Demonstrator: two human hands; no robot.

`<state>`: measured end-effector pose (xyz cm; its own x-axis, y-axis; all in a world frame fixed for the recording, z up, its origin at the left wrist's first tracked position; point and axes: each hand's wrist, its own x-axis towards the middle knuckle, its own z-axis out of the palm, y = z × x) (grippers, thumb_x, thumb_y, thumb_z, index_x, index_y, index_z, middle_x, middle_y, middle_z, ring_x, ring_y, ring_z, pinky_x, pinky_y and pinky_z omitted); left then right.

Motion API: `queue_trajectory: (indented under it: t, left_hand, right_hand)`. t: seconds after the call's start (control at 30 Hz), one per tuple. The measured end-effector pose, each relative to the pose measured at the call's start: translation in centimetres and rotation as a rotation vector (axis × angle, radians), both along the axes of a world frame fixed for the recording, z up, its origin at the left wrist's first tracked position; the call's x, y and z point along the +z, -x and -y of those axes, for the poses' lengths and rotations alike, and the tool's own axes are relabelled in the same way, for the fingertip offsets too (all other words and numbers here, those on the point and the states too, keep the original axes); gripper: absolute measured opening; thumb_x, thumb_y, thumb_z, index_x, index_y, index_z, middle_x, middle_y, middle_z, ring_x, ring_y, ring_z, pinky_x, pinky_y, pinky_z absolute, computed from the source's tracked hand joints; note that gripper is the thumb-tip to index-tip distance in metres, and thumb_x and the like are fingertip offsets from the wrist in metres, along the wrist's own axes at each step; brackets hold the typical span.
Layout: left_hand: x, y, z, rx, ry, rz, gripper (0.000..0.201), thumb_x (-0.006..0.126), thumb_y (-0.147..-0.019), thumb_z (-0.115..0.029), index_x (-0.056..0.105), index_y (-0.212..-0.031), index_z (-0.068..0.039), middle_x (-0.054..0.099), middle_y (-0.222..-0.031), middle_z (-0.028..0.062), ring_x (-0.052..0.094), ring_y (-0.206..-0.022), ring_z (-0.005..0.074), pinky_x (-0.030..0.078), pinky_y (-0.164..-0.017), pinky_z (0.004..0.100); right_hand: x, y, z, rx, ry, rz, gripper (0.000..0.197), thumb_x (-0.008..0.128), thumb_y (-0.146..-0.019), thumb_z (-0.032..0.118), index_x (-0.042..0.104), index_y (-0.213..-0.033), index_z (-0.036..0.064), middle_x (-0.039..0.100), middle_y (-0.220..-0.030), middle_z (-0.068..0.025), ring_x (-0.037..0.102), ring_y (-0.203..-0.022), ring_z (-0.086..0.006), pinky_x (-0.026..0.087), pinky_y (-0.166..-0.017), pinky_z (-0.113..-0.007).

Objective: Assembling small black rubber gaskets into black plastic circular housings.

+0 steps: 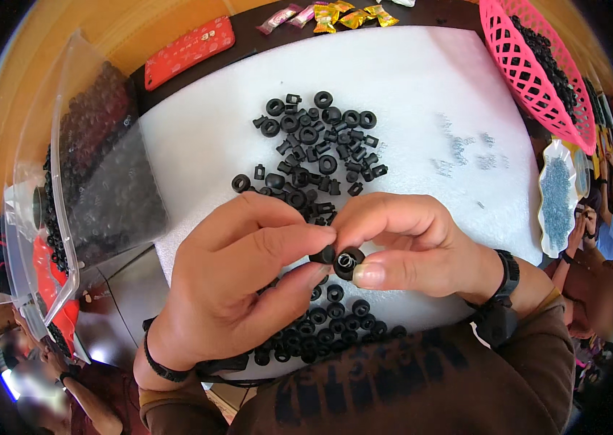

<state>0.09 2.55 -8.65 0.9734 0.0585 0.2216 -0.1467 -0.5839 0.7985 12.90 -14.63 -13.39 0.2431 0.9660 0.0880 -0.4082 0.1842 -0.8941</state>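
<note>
My right hand [412,250] is closed, thumb and fingers pinching a round black cord-lock shell [346,270] with a silvery coil spring [348,260] showing in its opening. Close beside it, my left hand [241,264] pinches a small black plastic plunger [323,255], partly covered by the fingertips. The two pieces sit side by side; whether they touch I cannot tell. Beyond my hands lies a loose pile of black shells and plungers [308,135] on a white foam sheet [212,123]. More black round shells [335,326] are gathered near my body.
Loose springs [462,148] lie at the right of the sheet, with a scalloped dish of springs [557,199] at its edge. A pink basket [520,69] holds black parts. Left stands a clear plastic bin [63,167]. A red phone case [190,52] and wrapped candies [327,16] lie behind.
</note>
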Motion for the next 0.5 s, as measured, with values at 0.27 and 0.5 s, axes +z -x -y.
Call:
queue_trajectory:
  t: [0.27,0.5]
  left_hand:
    - [-0.1,0.3,0.7,0.011,-0.031,0.035,0.041,0.069,-0.070,0.005,0.065,-0.109,-0.004,0.059,-0.089,0.0105,0.059,-0.068,0.0172,0.046,-0.057,0.0251]
    - [0.2,0.2,1.1,-0.015,-0.105,0.067,0.045,0.066,-0.071,0.008,0.062,-0.116,-0.001,0.059,-0.091,0.0114,0.058,-0.073,0.0163,0.047,-0.058,0.0245]
  right_hand:
    - [0.0,-0.1,0.2,-0.024,-0.032,0.096,0.018,0.063,-0.088,0.009,0.060,-0.104,0.0007,0.059,-0.092,-0.0032,0.053,-0.081,-0.0093,0.044,-0.076,-0.024]
    - [-0.4,-0.1,0.3,-0.026,-0.066,0.123,0.018,0.064,-0.088,0.009,0.059,-0.103,0.0003,0.059,-0.091,-0.0028,0.053,-0.080,-0.0087,0.044,-0.074,-0.023]
